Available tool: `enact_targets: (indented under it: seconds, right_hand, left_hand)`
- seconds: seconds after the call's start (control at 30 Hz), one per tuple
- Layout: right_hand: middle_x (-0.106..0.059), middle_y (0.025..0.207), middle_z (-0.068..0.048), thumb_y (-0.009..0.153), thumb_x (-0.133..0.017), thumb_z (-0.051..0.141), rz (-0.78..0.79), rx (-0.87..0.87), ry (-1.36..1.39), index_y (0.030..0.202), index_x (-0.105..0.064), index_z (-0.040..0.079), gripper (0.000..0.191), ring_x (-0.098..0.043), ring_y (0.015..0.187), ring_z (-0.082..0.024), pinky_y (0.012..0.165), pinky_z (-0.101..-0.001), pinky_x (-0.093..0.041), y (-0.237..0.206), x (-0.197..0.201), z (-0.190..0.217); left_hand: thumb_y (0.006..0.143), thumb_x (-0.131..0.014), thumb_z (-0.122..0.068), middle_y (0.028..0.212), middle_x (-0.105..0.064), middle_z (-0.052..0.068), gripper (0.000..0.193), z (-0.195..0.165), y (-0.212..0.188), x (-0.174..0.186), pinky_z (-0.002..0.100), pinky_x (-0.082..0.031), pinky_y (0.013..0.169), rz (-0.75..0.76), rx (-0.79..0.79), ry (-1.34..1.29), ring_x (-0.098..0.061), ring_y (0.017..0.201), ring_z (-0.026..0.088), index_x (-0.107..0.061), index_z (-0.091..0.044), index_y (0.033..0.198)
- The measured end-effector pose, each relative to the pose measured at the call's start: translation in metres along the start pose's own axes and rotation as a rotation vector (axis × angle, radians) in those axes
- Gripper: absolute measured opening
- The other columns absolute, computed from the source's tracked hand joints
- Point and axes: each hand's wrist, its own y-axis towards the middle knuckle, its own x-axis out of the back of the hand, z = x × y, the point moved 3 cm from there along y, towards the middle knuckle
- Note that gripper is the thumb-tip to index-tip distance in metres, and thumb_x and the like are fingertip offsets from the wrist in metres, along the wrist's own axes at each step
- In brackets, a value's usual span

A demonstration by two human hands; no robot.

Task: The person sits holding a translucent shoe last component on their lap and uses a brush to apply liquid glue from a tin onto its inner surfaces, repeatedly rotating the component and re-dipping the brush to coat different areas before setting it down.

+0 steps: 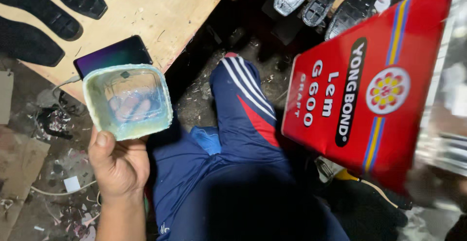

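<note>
One hand shows clearly: the left hand (118,163) grips a square, see-through plastic tub (128,100) from below, fingers visible through its base. Right of it, a big red tin can (362,88) is tilted over the person's blue trousers (233,173); the right hand is blurred, grip unclear. Beyond the tub, a phone (113,54) lies at the wooden board's (165,12) corner, black shoe soles (53,12) further back.

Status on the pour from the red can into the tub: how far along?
Done: the left hand holds the clear square tub up, and the big red can is tilted beside it. In hand: the tub holds only a thin glossy film, fingers visible through its base; no stream shows. Left: the filling itself. The right hand is not clearly visible, so its grip on the can can't be confirmed.
</note>
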Motion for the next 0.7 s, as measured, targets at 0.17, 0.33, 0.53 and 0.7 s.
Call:
enact_targets:
  seconds: [0.17,0.33,0.53,0.7]
  right_hand:
    - [-0.076,0.089,-0.006,0.075,-0.08,0.053,0.18,-0.304,-0.063,0.11,-0.077,0.016,0.051,-0.071,0.069,-0.02,0.064,-0.0342,-0.057,-0.018,-0.011,-0.059]
    - [-0.078,0.082,-0.013,0.072,-0.083,0.058,0.506,-0.724,-0.131,0.113,-0.076,0.022,0.054,-0.076,0.072,-0.031,0.071,-0.0429,-0.058,0.003,-0.091,-0.112]
    - [-0.076,0.101,-0.017,0.063,-0.087,0.054,0.5,-0.722,0.02,0.11,-0.076,0.016,0.061,-0.073,0.096,-0.038,0.083,-0.0472,-0.057,0.02,-0.192,-0.123]
    - [-0.076,0.109,-0.013,0.064,-0.087,0.054,0.502,-0.826,0.024,0.116,-0.074,0.019,0.064,-0.072,0.103,-0.036,0.088,-0.0497,-0.054,0.03,-0.232,-0.121]
  left_hand:
    - [0.102,-0.072,-0.042,0.147,-0.056,0.019,0.079,0.005,0.001,-0.009,0.052,-0.047,0.121,0.023,0.063,0.056,-0.058,0.138,0.033,-0.041,0.009,0.154]
    - [0.101,-0.07,-0.044,0.147,-0.056,0.02,0.082,0.005,0.0,-0.014,0.052,-0.047,0.118,0.031,0.112,0.115,-0.058,0.136,0.034,-0.04,0.01,0.154]
    - [0.103,-0.069,-0.042,0.143,-0.059,0.019,0.075,0.01,0.0,-0.017,0.052,-0.049,0.116,0.012,0.143,0.139,-0.06,0.132,0.033,-0.044,0.01,0.15]
    - [0.103,-0.07,-0.041,0.14,-0.061,0.018,0.07,0.016,-0.002,-0.019,0.045,-0.049,0.11,-0.013,0.181,0.174,-0.061,0.126,0.03,-0.049,0.008,0.149]
